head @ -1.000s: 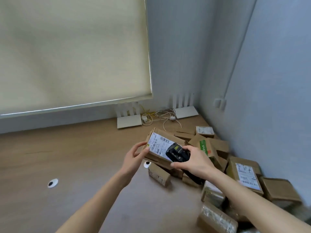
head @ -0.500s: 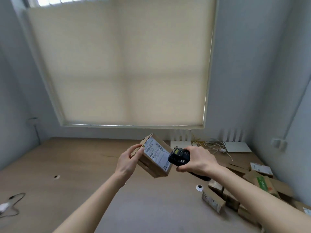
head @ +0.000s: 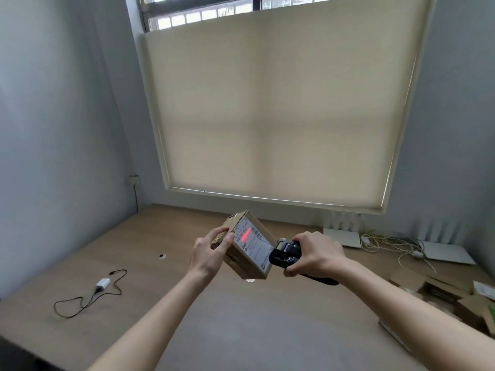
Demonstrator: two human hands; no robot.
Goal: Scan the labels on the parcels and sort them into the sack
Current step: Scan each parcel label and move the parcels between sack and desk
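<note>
My left hand (head: 210,251) grips a small brown cardboard parcel (head: 247,246) by its left side, holding it tilted in the air above the wooden floor. Its white shipping label faces right, and a red scan line glows across the label. My right hand (head: 314,254) grips a black handheld scanner (head: 285,254) just right of the parcel, its head pointing at the label. More cardboard parcels (head: 442,293) lie on the floor at the lower right, partly cut off by the frame edge. No sack is in view.
A white charger with a black cable (head: 103,283) lies on the floor at the left. Two white routers (head: 341,236) and tangled cables (head: 388,243) sit under the window blind. Grey walls close in left and right.
The view has swung up and left, leaving the parcel pile at the right edge. The held parcel and scanner stay together, and a red scan line now shows on the label.
</note>
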